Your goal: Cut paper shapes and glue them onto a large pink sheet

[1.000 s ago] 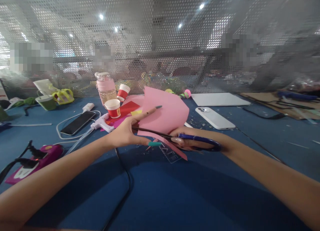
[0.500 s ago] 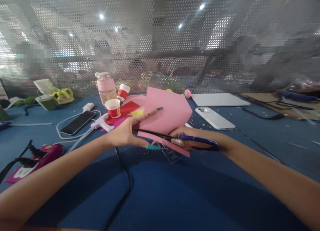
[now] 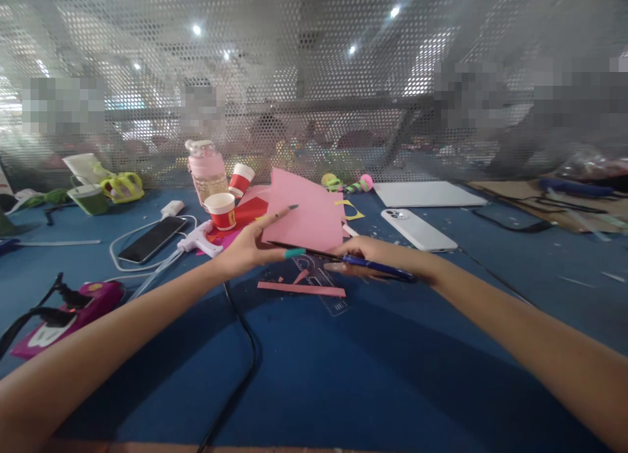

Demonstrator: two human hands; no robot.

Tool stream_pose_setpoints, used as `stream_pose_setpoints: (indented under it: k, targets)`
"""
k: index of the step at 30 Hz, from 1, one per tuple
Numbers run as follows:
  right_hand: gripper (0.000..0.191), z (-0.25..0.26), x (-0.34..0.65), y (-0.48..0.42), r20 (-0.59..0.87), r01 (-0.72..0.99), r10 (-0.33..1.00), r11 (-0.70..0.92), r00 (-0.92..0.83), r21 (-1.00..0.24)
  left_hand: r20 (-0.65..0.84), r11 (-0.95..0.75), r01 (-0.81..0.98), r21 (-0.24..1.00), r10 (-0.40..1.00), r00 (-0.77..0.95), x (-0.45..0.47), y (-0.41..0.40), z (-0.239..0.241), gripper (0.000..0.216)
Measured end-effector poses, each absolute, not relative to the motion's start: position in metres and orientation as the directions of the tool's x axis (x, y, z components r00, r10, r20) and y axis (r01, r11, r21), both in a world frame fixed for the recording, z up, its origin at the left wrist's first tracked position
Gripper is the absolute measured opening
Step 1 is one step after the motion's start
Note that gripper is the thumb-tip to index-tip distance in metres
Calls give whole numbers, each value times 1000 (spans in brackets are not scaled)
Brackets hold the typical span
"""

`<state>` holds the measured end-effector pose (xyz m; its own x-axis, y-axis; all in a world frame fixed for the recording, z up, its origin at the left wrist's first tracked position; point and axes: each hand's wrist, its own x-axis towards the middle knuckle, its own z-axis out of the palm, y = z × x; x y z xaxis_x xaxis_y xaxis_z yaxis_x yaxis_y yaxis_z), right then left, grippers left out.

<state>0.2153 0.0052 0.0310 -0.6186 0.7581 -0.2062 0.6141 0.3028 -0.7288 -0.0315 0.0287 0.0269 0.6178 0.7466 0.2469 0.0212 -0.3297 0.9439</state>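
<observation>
A large sheet of pink paper (image 3: 307,211) stands tilted up at the centre, its left side gripped between the thumb and fingers of my left hand (image 3: 248,249). My right hand (image 3: 360,249) is closed on blue-handled scissors (image 3: 377,265), whose dark blades run leftward along the paper's lower edge toward my left thumb. A narrow pink strip (image 3: 301,289) lies below on the table, partly over a clear plastic ruler (image 3: 333,304). Small pink scraps rest near the strip. Whether the blades touch the paper I cannot tell.
On the left are a glue gun (image 3: 200,239), a black phone (image 3: 154,239), a magenta power strip (image 3: 69,315) and red-and-white cups (image 3: 220,212) by a pink bottle (image 3: 207,171). Rightward lie a white phone (image 3: 418,230) and white sheets (image 3: 429,195). A perforated screen (image 3: 304,80) stands behind.
A thin strip has come off the pink sheet and dropped onto the table. The sheet has turned and shifted left, and the scissors have moved slightly left, clear of the strip.
</observation>
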Motion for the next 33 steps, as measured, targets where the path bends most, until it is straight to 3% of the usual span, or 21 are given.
stream_pose_setpoints:
  k: [3,5,7,10,12,13,15,17,20,23,25,33]
  targets:
    - [45,31,215,9,-104,661,800,406,-591,-631,247,-295,31,955,850,466,-32,39,15,70]
    - [43,31,213,10,-23,720,833,464,-553,-516,159,-208,65,976,884,439,-34,46,6,63]
    - [36,30,211,10,30,814,880,451,-474,-367,157,-244,197,949,914,375,-35,52,-2,61]
    - [25,28,209,7,120,941,946,316,-302,-119,355,-399,487,777,916,185,-38,55,-9,61]
    - [29,25,211,5,170,984,972,175,-165,-42,509,-454,604,656,856,91,-37,51,-11,61]
    - [32,23,212,5,186,994,978,100,-91,-38,569,-491,626,606,817,90,-36,47,-11,60]
    - [38,20,215,5,206,998,977,-50,59,-50,609,-617,582,529,754,246,-32,36,-10,55]
    - [41,16,220,6,219,983,959,-174,181,-51,484,-678,487,551,735,475,-25,22,-10,48]
    - [42,11,227,9,235,957,928,-287,290,-50,270,-640,488,593,729,629,-16,3,-10,58]
    - [40,7,233,13,250,939,905,-336,344,-73,202,-625,528,575,734,648,-12,-4,-11,59]
    - [38,5,235,16,247,932,899,-350,362,-92,200,-629,536,564,733,650,-13,-5,-11,44]
    - [32,8,228,10,278,948,908,-317,312,-28,285,-808,542,233,589,756,-16,-8,-8,19]
